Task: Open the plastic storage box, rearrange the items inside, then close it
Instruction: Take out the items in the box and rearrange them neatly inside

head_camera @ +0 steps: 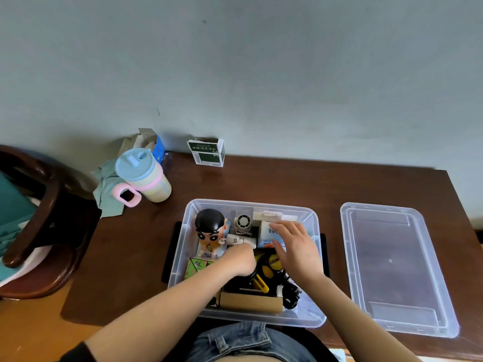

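Clear plastic box (183,246), both hands inside, smooth rounded lid (397,267) beside

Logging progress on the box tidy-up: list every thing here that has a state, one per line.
storage box: open, full of items
lid: off, lying flat on the table right of the box
left hand: inside the box, fingers curled on a white item
right hand: inside the box, fingers spread over a small carton
green carton: upright, top flaps open
cup: lidded
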